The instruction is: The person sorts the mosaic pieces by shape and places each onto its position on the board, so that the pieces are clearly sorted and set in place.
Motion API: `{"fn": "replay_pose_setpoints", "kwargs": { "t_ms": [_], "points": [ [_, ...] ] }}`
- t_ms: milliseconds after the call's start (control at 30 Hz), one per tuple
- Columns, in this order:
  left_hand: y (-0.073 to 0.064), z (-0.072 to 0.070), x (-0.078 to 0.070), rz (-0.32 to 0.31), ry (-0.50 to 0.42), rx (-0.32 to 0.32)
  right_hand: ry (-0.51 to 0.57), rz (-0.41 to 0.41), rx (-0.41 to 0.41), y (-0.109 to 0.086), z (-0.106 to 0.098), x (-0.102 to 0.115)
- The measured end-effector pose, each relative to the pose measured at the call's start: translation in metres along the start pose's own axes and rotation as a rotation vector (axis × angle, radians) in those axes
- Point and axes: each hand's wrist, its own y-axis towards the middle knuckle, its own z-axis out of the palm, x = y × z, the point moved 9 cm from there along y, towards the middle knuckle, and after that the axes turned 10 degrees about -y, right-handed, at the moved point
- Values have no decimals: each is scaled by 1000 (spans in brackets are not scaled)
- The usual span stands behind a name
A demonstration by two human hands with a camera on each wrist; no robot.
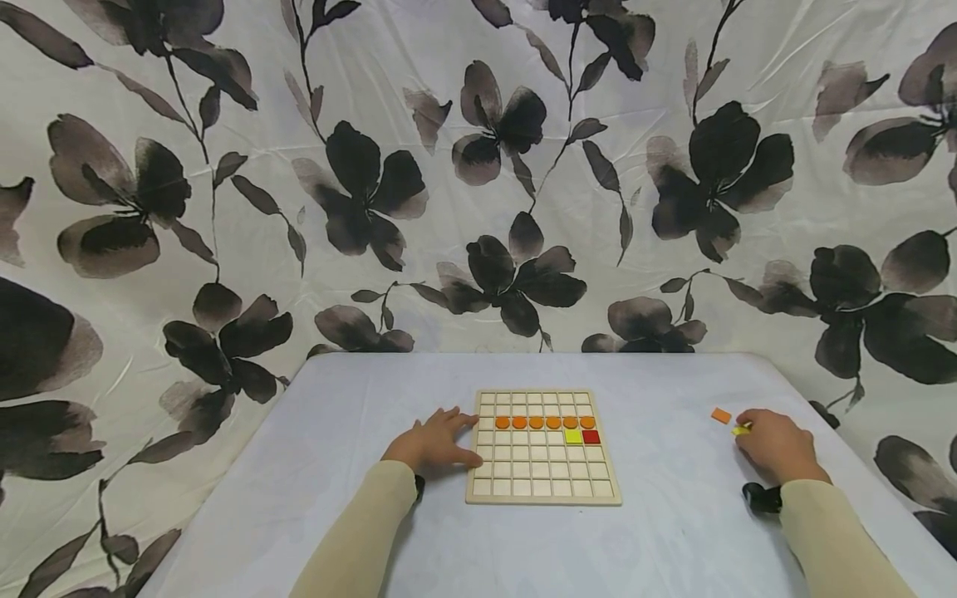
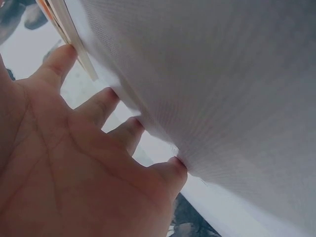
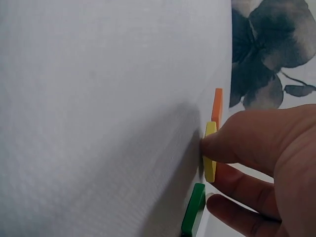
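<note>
A wooden grid board (image 1: 532, 490) lies on the table. Several orange discs (image 1: 536, 423) run along one row, and under its right end sit a yellow square (image 1: 572, 437) and a red square (image 1: 591, 437). My left hand (image 1: 434, 442) is at the board's left edge, fingers spread and the thumb touching the frame. Far to the right, my right hand (image 1: 777, 444) pinches a yellow tile (image 3: 210, 148) between thumb and fingers, close over the table. An orange tile (image 1: 721, 415) lies just beyond it. A green tile (image 3: 193, 210) shows beside the fingers; in the head view the hand hides it.
A white cloth covers the table (image 1: 336, 399). Behind it hangs a floral curtain (image 1: 523, 166). Table surface stretches between the board and the right-hand tiles.
</note>
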Motion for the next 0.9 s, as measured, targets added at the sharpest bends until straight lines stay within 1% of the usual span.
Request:
{"fn": "replay_pose_setpoints", "kwargs": {
  "t_ms": [200,400,600,733,900],
  "points": [
    [0,-1,0,-1,0,4,19,-5,-1,-2,0,6],
    [0,0,0,-6,2,8,39,-41,-10,-3,0,16],
    [0,-1,0,-7,-13,9,81,-104,-23,-4,0,29],
    [-1,-1,0,-4,-18,11,107,-142,-12,-4,0,39],
    [-4,-3,-3,10,-22,4,104,-197,6,-3,3,53]
  ]
}}
